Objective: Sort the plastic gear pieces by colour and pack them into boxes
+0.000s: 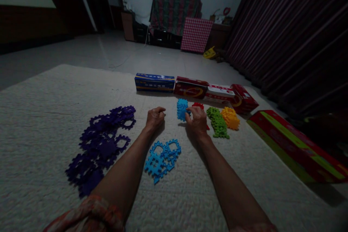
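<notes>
My right hand [197, 119] reaches to a stack of light-blue interlocking plastic tiles [181, 108], its thumb and fingertips closed at the stack's right edge. Partly behind that hand are red tiles [198, 105]. My left hand [155, 117] hovers over the mat left of the stack, fingers curled in, with nothing visible in them. Between my forearms lies a loose heap of light-blue tiles [154, 164], some square with open centres. To the left spreads a large pile of dark purple tiles [107, 148].
Green tiles [217, 121] and yellow-orange tiles [230, 118] stand in rows right of my right hand. A blue box [154, 83], dark red boxes [190, 87] and a red-and-green box [296, 145] border the cream quilted mat [49, 116]. A curtain [272, 25] hangs at the right.
</notes>
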Demonstrator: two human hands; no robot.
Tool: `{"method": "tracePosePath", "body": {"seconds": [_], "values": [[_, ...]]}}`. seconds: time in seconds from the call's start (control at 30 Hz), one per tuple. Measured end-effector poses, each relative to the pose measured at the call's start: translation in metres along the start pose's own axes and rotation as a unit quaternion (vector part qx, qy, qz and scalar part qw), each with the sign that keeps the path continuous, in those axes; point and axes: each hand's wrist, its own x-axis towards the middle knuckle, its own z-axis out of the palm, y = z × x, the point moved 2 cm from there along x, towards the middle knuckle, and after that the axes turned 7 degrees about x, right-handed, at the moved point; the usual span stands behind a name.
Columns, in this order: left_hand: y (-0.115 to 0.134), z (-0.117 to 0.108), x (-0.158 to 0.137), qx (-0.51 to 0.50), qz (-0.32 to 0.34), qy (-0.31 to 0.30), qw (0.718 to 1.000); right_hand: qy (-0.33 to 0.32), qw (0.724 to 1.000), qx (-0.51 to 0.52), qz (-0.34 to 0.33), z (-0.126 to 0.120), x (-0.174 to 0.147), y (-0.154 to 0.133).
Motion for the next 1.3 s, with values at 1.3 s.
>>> {"method": "tracePosePath", "body": {"seconds": [1.3], "values": [[-0.007, -0.005, 0.009, -0.138, -0.110, 0.158, 0.972, -0.278, 0.945, 0.157, -0.065, 0.000, -0.014, -0.039]]}}
